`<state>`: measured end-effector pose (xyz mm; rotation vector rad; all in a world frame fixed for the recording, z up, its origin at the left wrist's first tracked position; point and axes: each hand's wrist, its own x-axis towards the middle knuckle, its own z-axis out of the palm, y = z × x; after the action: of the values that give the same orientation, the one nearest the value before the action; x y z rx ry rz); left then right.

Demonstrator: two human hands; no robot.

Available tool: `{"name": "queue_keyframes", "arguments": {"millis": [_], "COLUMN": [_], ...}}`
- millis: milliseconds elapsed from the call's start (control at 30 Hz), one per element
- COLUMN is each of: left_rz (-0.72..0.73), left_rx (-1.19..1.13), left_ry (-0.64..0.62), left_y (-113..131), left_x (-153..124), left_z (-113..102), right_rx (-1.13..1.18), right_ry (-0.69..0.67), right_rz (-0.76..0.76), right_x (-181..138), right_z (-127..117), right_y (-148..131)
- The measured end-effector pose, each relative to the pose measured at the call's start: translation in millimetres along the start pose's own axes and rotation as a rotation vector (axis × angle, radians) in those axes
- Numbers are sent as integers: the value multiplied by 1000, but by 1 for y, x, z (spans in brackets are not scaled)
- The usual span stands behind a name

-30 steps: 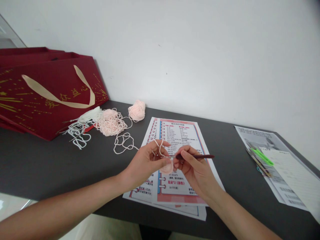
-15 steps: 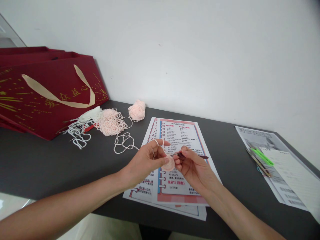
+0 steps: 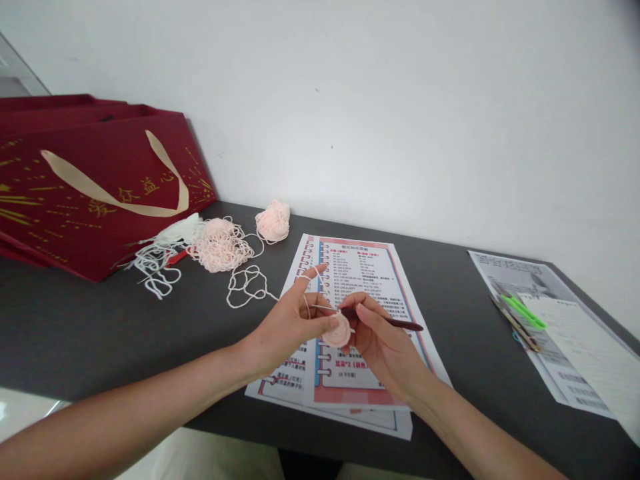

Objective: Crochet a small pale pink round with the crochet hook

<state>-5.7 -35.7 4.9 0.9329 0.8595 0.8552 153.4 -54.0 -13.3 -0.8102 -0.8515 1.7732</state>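
Between thumb and fingers, my left hand point(image 3: 295, 317) pinches a small round pale pink crochet piece point(image 3: 336, 331). A strand of pink yarn point(image 3: 311, 278) runs over its raised index finger. My right hand point(image 3: 383, 340) is closed round the dark brown handle of a crochet hook point(image 3: 403, 324). The hook's thin metal shaft points left, at the top edge of the piece. Whether its tip is in a stitch I cannot make out. Both hands are above printed pattern sheets point(image 3: 360, 395).
Loose pink yarn point(image 3: 220, 247), white yarn point(image 3: 160, 260) and a pink ball point(image 3: 273, 221) lie at the left back. Red gift bags point(image 3: 115, 180) lean against the wall. At right, a green-handled tool point(image 3: 525, 312) rests on papers point(image 3: 575, 347). The dark table point(image 3: 215, 347) meets the wall behind.
The hook has shifted slightly right and down, and more of its shaft shows. My left index finger has lifted with the yarn, and the crochet piece faces me more fully.
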Motion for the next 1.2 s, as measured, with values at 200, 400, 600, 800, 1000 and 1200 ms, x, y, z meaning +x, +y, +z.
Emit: {"name": "queue_keyframes", "arguments": {"millis": [200,400,600,800,1000,1200], "left_rz": [-14,-173,-154,359,331,76], "left_rx": [-114,-489,-313,645,435,8], "left_ry": [-58,-169,-283,-114,-92,-279], "left_y": [-4,0,6,8,8,1], "left_x": [0,6,6,5,6,2], "left_z": [-1,-11,-18,-18,-20,-14], "right_rx": [-109,-65,46,14,-10,-27], "right_ry": [-2,19,-12,-37,13,40], "right_rz": [-66,-75,25,48,70,-11], "right_x": [-1,-1,-2,-2,-2,-1], "right_z": [0,-2,-5,-8,-6,-3], "right_y": [3,-2,-10,-15,-11,-6]}}
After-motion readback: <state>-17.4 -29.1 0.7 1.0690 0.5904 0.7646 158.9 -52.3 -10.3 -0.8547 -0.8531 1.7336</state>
